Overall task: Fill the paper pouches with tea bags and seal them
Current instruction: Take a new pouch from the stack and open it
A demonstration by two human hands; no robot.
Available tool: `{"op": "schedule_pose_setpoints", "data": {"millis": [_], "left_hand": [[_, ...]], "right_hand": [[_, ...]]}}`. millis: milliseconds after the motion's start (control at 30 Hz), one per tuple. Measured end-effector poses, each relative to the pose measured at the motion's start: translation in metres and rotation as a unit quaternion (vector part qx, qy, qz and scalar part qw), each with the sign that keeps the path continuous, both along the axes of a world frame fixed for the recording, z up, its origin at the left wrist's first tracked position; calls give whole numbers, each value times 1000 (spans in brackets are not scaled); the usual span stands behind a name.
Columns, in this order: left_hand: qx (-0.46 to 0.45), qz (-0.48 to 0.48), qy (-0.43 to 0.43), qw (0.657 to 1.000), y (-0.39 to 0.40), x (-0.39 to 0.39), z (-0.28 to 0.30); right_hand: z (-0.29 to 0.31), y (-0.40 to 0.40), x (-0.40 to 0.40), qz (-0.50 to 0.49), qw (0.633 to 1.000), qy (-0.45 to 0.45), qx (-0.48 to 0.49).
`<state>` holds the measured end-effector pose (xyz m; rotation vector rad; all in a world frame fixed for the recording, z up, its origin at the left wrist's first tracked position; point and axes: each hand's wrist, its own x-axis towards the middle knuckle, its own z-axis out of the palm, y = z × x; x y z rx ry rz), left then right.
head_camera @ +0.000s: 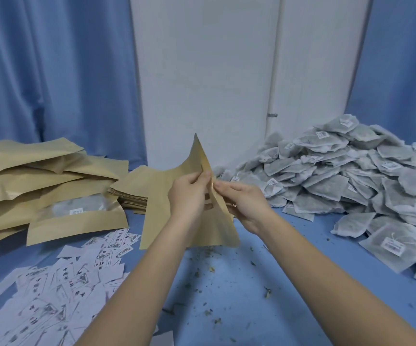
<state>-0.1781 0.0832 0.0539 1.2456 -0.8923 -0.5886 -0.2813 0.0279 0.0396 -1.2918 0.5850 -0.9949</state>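
I hold one brown paper pouch upright above the blue table, its mouth edge turned toward me. My left hand pinches one side of that edge and my right hand pinches the other side, thumbs and fingertips close together at the seam. A large heap of grey tea bags with small white tags lies on the right. Behind the held pouch sits a flat stack of empty pouches.
Filled pouches with clear windows are piled at the left. White printed paper labels are scattered over the front left. Loose tea crumbs speckle the blue table between my arms. Blue curtains and a white wall stand behind.
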Motion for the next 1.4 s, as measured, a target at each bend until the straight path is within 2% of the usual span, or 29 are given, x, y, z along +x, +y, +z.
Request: {"op": "schedule_pose_setpoints", "data": {"millis": [67,133,167,233,300,400,533,700,933,1000,1067,1100,1167,1267,1367,1400], "left_hand": [[13,53,-88,995,-5,-2,-4],[45,111,-215,969,-8,-6,-6],[54,127,-261,955,-9,-9,-8],[67,123,-317,938,-11,-12,-11],[74,103,-357,926,-14,-13,-12],[72,70,-398,912,-17,-14,-15],[64,26,-411,909,-24,-14,-23],[60,-27,-452,890,-30,-14,-28],[87,-69,-447,888,-29,-16,-38],[97,-70,-406,906,-26,-10,-42],[113,-74,-413,900,-22,-9,-44],[128,-84,-433,888,-21,-12,-43],[157,-87,-461,869,-19,-23,-41],[194,-43,-504,840,-20,-35,-25],[195,-21,-558,806,-19,-50,-10],[197,-17,-572,796,-19,-56,-5]], "right_hand": [[-1,2,-1,-78,983,98,-135],[2,6,0,-147,909,242,-305],[4,9,1,-155,875,292,-355],[8,9,1,-148,833,354,-398],[7,5,-4,-148,819,371,-411],[3,-1,-18,-137,855,326,-380],[-6,-11,-33,-116,899,293,-305],[-17,-20,-48,-48,952,221,-204],[-33,-27,-64,7,977,176,-118],[-38,-29,-69,-21,985,148,-86],[-39,-28,-68,-65,978,168,-109],[-35,-27,-64,-74,960,221,-156],[-32,-24,-51,-103,898,335,-267],[-26,-23,-43,-228,804,391,-385],[-25,-18,-50,-313,585,381,-644],[-26,-19,-55,-304,545,366,-691]]}}
